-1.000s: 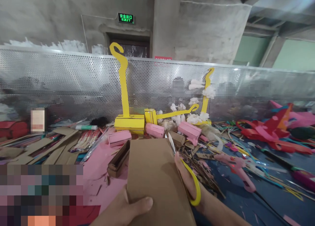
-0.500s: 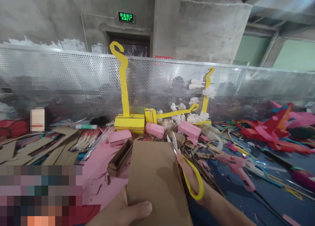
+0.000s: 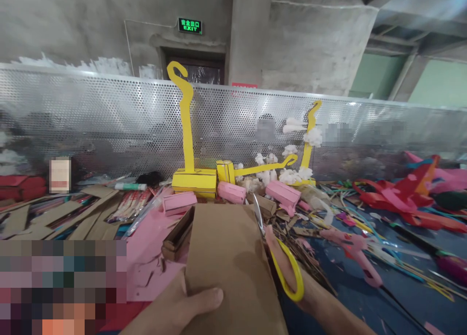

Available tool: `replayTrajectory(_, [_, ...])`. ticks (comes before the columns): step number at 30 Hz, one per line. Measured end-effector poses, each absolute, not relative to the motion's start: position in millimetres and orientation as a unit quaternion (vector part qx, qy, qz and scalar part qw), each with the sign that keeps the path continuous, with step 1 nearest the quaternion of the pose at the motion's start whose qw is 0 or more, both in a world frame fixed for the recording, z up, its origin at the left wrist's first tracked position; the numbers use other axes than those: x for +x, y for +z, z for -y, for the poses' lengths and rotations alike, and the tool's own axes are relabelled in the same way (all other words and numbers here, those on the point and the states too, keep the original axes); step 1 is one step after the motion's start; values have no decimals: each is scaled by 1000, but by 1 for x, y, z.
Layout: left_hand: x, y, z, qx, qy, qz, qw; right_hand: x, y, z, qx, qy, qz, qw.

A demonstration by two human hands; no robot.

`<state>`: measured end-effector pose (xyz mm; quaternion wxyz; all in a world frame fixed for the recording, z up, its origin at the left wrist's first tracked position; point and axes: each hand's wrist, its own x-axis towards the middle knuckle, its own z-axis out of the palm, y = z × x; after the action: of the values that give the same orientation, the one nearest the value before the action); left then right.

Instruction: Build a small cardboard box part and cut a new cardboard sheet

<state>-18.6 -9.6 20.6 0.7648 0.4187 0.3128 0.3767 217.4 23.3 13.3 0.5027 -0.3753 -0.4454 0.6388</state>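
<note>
A flat brown sheet of cardboard (image 3: 226, 257) fills the lower middle of the view. My left hand (image 3: 189, 301) grips its lower left side, thumb on top and the other fingers hidden beneath. At the right edge of the sheet, my right hand (image 3: 282, 259) holds yellow-handled scissors (image 3: 299, 281). One blade shows beyond the cardboard's upper right edge; the other is hidden by the sheet. Just left of the sheet lies a small open cardboard box (image 3: 178, 235) on pink paper (image 3: 151, 262).
Behind stand yellow hook-topped paper shapes (image 3: 187, 130) on yellow blocks, with pink blocks (image 3: 282, 195) before them. A pink glue gun (image 3: 355, 252) lies right, near red paper pieces (image 3: 397, 194). Cardboard strips (image 3: 87, 215) pile up left. A perforated metal panel (image 3: 120, 125) runs along the back.
The cardboard's top edge has shifted slightly left relative to the things behind it, and the scissors' blades look closer together, with one now behind the sheet. Both hands keep their grip.
</note>
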Motion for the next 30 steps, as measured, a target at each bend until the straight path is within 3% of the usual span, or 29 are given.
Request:
replayTrajectory(13, [-18, 19, 11, 438, 386, -305, 752, 209, 24, -27, -437, 527, 484, 545])
replayTrajectory(30, [-17, 16, 10, 401, 379, -348, 758, 205, 11, -31, -419, 619, 430, 506])
